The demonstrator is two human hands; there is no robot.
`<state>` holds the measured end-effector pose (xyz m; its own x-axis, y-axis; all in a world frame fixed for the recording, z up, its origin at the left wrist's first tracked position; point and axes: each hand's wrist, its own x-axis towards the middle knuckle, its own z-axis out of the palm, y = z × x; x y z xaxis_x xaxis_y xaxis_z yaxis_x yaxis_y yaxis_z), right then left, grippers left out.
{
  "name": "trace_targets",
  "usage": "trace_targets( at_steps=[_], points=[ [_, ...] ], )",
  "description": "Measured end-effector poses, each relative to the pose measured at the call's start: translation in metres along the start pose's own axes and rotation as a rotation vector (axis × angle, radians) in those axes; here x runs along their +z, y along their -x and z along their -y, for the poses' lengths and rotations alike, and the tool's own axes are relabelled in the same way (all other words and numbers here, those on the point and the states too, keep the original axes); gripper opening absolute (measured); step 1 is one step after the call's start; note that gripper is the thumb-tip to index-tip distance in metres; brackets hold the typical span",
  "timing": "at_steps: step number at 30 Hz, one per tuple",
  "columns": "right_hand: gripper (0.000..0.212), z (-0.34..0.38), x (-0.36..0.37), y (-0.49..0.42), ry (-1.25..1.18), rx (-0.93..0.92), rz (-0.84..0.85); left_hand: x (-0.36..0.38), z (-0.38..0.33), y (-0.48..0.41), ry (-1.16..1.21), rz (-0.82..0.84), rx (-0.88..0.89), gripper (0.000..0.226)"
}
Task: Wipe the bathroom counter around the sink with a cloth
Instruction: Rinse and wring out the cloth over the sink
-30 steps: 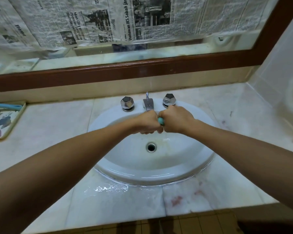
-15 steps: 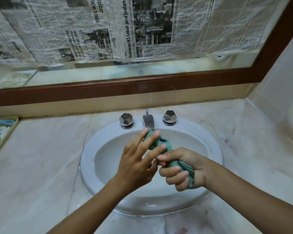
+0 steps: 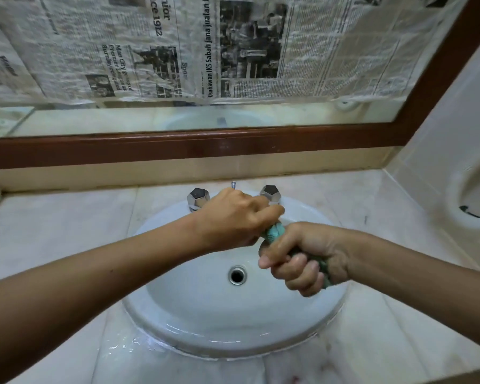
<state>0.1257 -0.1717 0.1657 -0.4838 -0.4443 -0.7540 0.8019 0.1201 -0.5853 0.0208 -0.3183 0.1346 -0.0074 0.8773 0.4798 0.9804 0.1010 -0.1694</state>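
The left hand [image 3: 233,220], spread open half a second ago, now clenches the teal cloth [image 3: 275,232] above the right hand [image 3: 305,259] (also gripping it): wringing over the sink [image 3: 233,339], table [image 3: 53,231] unwiped.

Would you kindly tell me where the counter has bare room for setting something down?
The pale marble counter is bare left of the white oval sink, and right of it toward the wall. Both hands crowd the basin.

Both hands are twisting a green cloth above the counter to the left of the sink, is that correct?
Not quite. In the head view, the left hand and the right hand twist the green cloth directly over the sink bowl, not over the counter.
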Motion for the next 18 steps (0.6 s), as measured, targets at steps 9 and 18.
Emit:
trace_targets(
  at_steps=[9,18],
  points=[
    [0.019,0.014,0.002,-0.042,0.785,-0.161,-0.819,0.011,-0.005,-0.007,-0.189,0.619,-0.373,0.019],
    [0.024,0.024,-0.005,-0.068,1.382,-0.227,-1.079,0.034,0.012,0.000,0.232,0.614,-0.753,0.010]
  ],
)
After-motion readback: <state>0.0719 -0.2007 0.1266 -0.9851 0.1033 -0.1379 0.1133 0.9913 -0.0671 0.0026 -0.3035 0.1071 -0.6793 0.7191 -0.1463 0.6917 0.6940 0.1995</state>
